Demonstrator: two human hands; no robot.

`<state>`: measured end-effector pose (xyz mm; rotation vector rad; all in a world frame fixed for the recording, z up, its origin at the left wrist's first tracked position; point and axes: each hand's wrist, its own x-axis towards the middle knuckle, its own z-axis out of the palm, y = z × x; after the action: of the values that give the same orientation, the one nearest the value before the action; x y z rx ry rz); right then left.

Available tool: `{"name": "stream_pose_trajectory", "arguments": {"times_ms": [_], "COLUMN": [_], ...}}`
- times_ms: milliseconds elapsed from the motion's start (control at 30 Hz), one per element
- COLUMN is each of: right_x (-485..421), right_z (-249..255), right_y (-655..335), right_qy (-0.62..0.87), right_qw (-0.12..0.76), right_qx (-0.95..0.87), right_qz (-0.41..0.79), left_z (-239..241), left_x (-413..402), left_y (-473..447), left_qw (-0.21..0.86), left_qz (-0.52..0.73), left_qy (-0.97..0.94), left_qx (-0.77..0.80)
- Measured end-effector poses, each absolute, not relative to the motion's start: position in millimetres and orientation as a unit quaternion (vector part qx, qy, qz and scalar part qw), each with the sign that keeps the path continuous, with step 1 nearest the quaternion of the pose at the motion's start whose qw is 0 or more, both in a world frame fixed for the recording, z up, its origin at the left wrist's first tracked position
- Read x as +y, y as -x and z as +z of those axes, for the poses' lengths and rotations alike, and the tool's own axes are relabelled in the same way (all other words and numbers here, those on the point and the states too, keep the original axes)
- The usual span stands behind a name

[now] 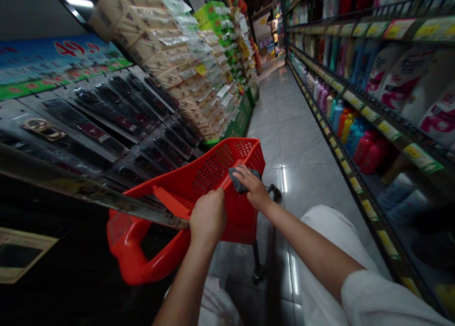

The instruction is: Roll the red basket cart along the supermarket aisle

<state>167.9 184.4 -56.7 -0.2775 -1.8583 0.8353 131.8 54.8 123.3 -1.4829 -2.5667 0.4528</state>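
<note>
A red plastic shopping cart point(245, 217) stands tilted in view before me, with a perforated basket and a looped handle point(133, 264). My left hand point(209, 215) is closed in a fist over the cart's near rim. A long worn bar point(142, 206) runs from the left edge across the cart and ends beside this fist; whether the fist also touches it I cannot tell. Under the fingers of my right hand point(253, 186) is a dark grey cloth point(239, 180), pressed on the rim at the basket's corner. A red flap point(172, 203) lies inside the basket.
Shelves of bottles point(355, 131) with a price-tag rail point(369, 117) line the right side. On the left hang packaged belts point(106, 108), beyond them stacked tissue packs point(170, 65). Grey floor tiles point(284, 108) run down the aisle. My white-clothed knee point(330, 236) is close to the cart.
</note>
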Motion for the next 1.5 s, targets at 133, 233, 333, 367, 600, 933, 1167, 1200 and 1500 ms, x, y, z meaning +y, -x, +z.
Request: {"name": "stream_pose_trajectory", "arguments": {"times_ms": [133,233,333,367,600,933,1167,1200,1500], "right_x": [188,174,172,175,171,151,143,147,114], "right_z": [-62,-63,-65,-66,-58,-44,-17,-15,10], "right_y": [-166,-167,-168,-168,-170,-169,-159,-157,-143], "right_qy": [0.166,0.095,0.086,0.107,0.04,0.109,0.052,0.077,-0.017], "right_qw": [0.526,0.518,0.521,0.525,0.513,0.492,0.418,0.414,0.376], "right_qx": [-0.758,-0.789,-0.794,-0.789,-0.815,-0.8,-0.856,-0.855,-0.877], "right_qz": [0.349,0.317,0.3,0.301,0.268,0.325,0.298,0.303,0.298], "left_z": [124,123,121,119,112,115,107,106,109], "left_x": [53,54,53,51,-4,-70,-71,-74,-116], "left_y": [-136,-135,-132,-130,-117,-99,-79,-76,-66], "left_qw": [0.083,0.094,0.104,0.108,0.233,0.348,0.334,0.323,0.268], "left_qz": [0.159,0.16,0.168,0.174,0.092,0.006,-0.018,-0.015,-0.019], "left_qy": [0.496,0.509,0.529,0.543,0.697,0.728,0.727,0.729,0.694], "left_qx": [-0.849,-0.841,-0.825,-0.814,-0.671,-0.59,-0.599,-0.603,-0.668]}}
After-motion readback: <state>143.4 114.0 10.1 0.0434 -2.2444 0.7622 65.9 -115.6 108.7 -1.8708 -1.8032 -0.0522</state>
